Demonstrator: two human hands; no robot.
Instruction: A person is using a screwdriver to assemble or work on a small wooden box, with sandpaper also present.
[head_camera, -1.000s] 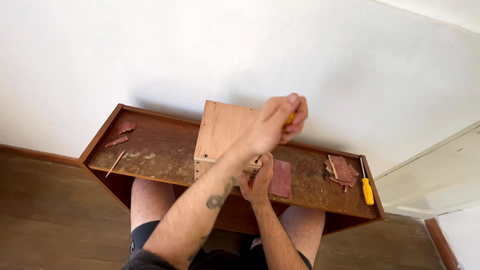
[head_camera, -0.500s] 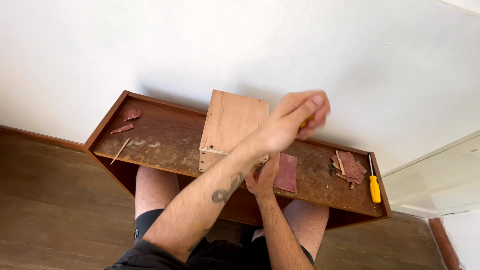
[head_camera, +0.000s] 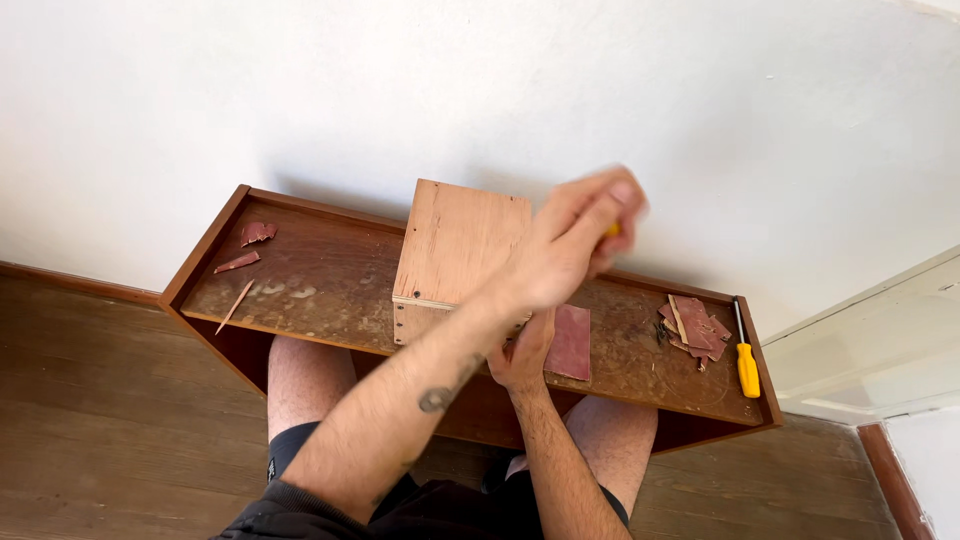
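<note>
Two hands work over a brown wooden shelf (head_camera: 330, 285). Left of them lie wood scraps (head_camera: 257, 233). The left hand (head_camera: 575, 240), blurred, is raised and clenched on something yellow above a plywood box (head_camera: 460, 245); the right hand (head_camera: 525, 350) braces the box beneath. Right of both sit veneer pieces (head_camera: 692, 325) and a yellow screwdriver (head_camera: 746, 360).

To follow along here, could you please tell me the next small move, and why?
Probably bring the raised left hand, blurred and gripping a yellow object, down onto the wooden box, since the right hand braces its lower corner.
</note>
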